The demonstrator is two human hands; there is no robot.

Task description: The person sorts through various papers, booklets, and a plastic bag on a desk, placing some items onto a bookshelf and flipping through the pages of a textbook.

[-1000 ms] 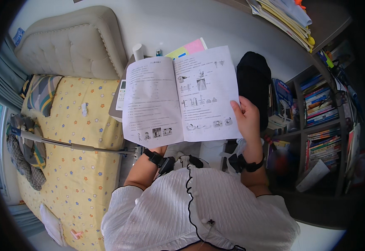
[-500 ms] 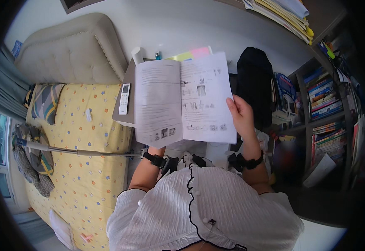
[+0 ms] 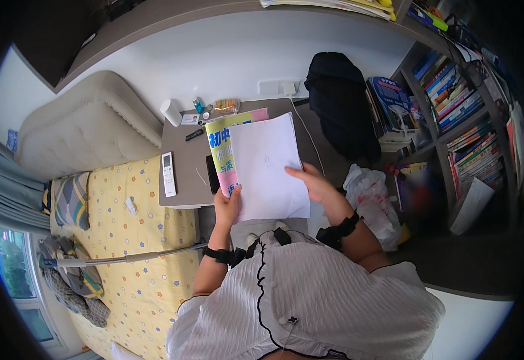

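A workbook [image 3: 219, 158] with a yellow and pink cover and large blue lettering is tilted over the desk. White sheets [image 3: 267, 162], nearly blank on top with faint marks, cover most of it. My left hand [image 3: 226, 206] grips the lower left of the workbook and the sheets, its thumb on top. At the right edge of the sheets is my right hand [image 3: 315, 183], closed on them with a finger or thumb lying across the paper. The rest of its fingers are partly hidden.
The desk [image 3: 181, 147] holds a white remote [image 3: 168, 174], a white cylinder [image 3: 170, 112] and a small blue bottle [image 3: 198, 105]. Behind it stands a black bag [image 3: 340, 102]. A plastic bag [image 3: 370, 204] and bookshelves [image 3: 448, 90] are at right, a bed [image 3: 136, 240] at left.
The open printed pages have turned over, so a nearly blank white side and the coloured cover now show. My left hand has come into view at the lower left, and my right hand has moved lower.
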